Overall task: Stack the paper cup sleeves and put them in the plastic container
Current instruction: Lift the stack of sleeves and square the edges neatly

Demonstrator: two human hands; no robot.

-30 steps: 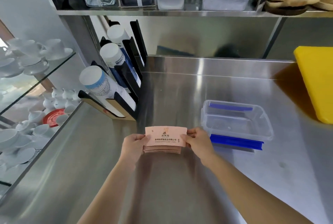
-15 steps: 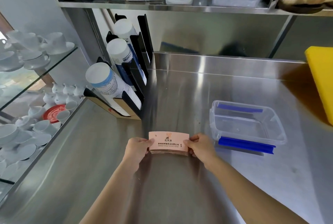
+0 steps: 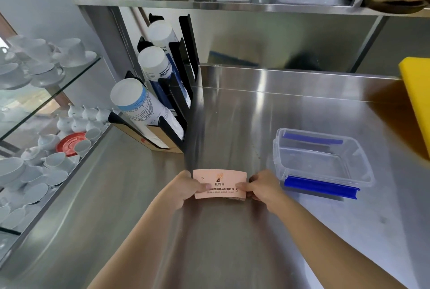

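A flat stack of pink paper cup sleeves [image 3: 220, 183] with printed text lies on the steel counter in front of me. My left hand [image 3: 186, 190] pinches its left end, thumb on top. My right hand [image 3: 263, 187] pinches its right end the same way. The edges of the lower sleeves show just under the top one. A clear plastic container [image 3: 325, 179] with blue clips stands open and empty to the right of my right hand, a short gap away.
A black rack with paper cup stacks [image 3: 149, 114] stands at the counter's left. A yellow board [image 3: 418, 102] sits at the far right. Glass shelves with white cups [image 3: 35, 67] are on the left. A steel shelf [image 3: 232, 6] with boxes hangs overhead.
The top sleeve came down onto the stack beneath it, and both hands now hold the sleeves together as one pile on the counter.
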